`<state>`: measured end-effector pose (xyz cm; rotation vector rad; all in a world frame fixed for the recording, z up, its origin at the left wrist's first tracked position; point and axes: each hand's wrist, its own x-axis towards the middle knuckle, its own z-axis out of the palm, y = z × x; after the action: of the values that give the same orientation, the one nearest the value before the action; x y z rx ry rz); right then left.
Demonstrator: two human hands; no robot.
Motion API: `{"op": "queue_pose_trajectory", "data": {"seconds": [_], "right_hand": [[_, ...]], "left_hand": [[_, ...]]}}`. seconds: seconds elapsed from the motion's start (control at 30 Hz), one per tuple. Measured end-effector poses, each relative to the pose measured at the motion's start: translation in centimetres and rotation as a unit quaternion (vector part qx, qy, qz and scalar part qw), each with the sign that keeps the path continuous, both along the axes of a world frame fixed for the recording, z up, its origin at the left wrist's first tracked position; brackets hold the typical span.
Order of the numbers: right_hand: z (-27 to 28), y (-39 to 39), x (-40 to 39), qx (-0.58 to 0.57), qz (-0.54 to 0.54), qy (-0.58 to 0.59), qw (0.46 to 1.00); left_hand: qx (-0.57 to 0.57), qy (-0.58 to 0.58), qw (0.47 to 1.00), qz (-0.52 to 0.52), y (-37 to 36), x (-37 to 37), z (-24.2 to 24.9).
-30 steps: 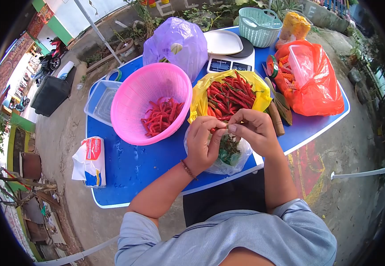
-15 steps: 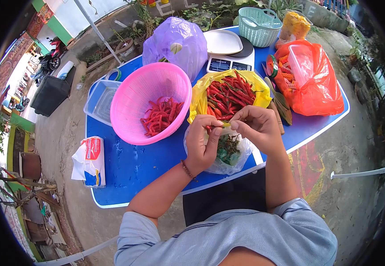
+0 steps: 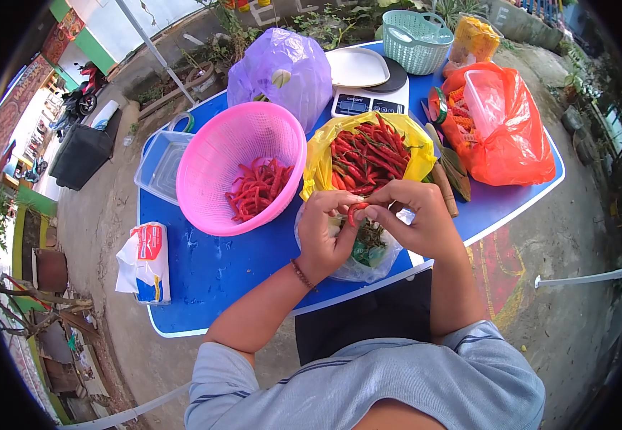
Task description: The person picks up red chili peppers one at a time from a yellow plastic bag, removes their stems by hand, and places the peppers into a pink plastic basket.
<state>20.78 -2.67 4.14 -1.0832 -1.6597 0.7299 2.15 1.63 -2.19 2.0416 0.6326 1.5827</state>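
Note:
A curved red chili (image 3: 354, 213) is between my fingertips, in front of the yellow bag. My left hand (image 3: 324, 233) pinches it from one side, and the thumb and fingers of my right hand (image 3: 418, 221) close on its other end. Just beyond is the yellow plastic bag (image 3: 420, 154), full of red chilies (image 3: 369, 152). Under my hands a clear plastic bag (image 3: 377, 269) holds green stems, partly hidden. To the left, a pink mesh basin (image 3: 218, 161) leans on the table with a heap of red chilies (image 3: 259, 188) inside.
On the blue table (image 3: 214, 287) stand a tissue pack (image 3: 152, 261), a clear container (image 3: 159, 161), a purple bag (image 3: 282, 72), a kitchen scale (image 3: 368, 102) with a white tray (image 3: 357, 66), a green basket (image 3: 418, 46) and an orange-red bag (image 3: 515, 143). A wooden handle (image 3: 445, 190) lies right.
My hands have turned slightly so the chili between them shows more plainly. My right hand's fingers have moved closer in to the chili and my left fingers.

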Motion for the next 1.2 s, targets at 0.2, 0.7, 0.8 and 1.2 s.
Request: {"op": "queue_pose_trajectory", "data": {"seconds": [0.2, 0.7, 0.8, 1.2], "right_hand": [[-0.7, 0.4, 0.1, 0.053, -0.016, 0.049, 0.997], [0.8, 3.2, -4.1, 0.194, -0.060, -0.002, 0.979], [0.8, 4.7, -5.8, 0.211, -0.059, -0.036, 0.975], [1.1, 5.3, -3.6, 0.146, -0.153, -0.048, 0.976]], "left_hand": [[0.092, 0.047, 0.994, 0.040, -0.1, -0.5, 0.3], [0.246, 0.019, 0.944, 0.220, 0.4, -0.6, -1.7], [0.224, 0.029, 0.943, 0.244, 0.5, -0.7, -2.0], [0.271, 0.048, 0.943, 0.188, 0.7, -0.5, -1.7]]}}
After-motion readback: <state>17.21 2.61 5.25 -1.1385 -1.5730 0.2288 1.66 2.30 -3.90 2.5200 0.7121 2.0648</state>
